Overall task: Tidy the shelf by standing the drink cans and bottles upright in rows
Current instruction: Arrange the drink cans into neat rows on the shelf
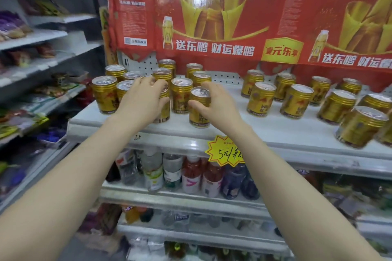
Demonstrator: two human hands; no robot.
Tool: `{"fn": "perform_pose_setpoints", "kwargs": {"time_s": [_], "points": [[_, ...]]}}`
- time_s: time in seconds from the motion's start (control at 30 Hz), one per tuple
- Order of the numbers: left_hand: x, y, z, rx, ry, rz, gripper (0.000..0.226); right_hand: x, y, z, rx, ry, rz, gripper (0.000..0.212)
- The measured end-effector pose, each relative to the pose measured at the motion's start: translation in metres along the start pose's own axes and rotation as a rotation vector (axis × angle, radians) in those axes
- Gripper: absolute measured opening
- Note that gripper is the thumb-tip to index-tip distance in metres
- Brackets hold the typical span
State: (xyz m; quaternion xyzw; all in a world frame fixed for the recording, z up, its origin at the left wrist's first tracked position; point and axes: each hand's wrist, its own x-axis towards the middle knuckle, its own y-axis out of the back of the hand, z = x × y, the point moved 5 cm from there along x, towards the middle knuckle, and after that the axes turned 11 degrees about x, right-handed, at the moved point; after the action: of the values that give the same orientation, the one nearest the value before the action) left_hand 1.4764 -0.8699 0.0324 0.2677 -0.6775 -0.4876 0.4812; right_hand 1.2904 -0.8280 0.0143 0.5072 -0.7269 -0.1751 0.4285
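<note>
Several gold drink cans stand upright on the white top shelf (pixel 233 131). My left hand (pixel 142 99) grips a gold can (pixel 164 110) near the shelf's front left, fingers curled over its top. My right hand (pixel 214 101) wraps around another gold can (pixel 198 108) just to the right of it. Behind my hands a cluster of gold cans (pixel 182 95) stands in loose rows. A second group of gold cans (pixel 297 101) stands scattered on the right half of the shelf.
A red and gold poster (pixel 212 17) hangs behind the shelf. A yellow price tag (pixel 227 151) is stuck on the shelf's front edge. Bottles (pixel 171 174) stand on the lower shelf. Snack packets (pixel 12 25) fill the shelves at left.
</note>
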Motion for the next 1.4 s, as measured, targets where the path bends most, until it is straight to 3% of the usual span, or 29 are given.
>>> {"fn": "perform_pose_setpoints", "kwargs": {"time_s": [0.2,0.4,0.57,0.83,1.03,1.23,1.4], "points": [[0.006,0.008,0.001,-0.053,0.015,-0.055,0.052,-0.013,0.02,0.003,-0.001,-0.053,0.059,0.06],[0.002,0.034,0.042,-0.154,-0.038,0.142,0.054,-0.037,0.093,0.044,-0.068,-0.136,0.133,0.06],[0.016,0.048,0.099,-0.314,-0.109,0.159,0.057,-0.062,0.153,0.088,-0.144,-0.252,0.13,0.062],[0.032,0.031,0.195,-0.447,-0.254,0.007,0.055,-0.082,0.191,0.133,-0.161,-0.338,0.09,0.065],[0.036,0.02,0.237,-0.437,-0.306,-0.037,0.051,-0.074,0.199,0.139,-0.199,-0.287,-0.015,0.053],[0.035,0.006,0.258,-0.368,-0.324,-0.109,0.054,-0.066,0.209,0.142,-0.328,-0.233,-0.077,0.068],[0.041,0.015,0.258,-0.295,-0.355,-0.197,0.047,-0.062,0.208,0.146,-0.371,-0.199,-0.118,0.047]]}}
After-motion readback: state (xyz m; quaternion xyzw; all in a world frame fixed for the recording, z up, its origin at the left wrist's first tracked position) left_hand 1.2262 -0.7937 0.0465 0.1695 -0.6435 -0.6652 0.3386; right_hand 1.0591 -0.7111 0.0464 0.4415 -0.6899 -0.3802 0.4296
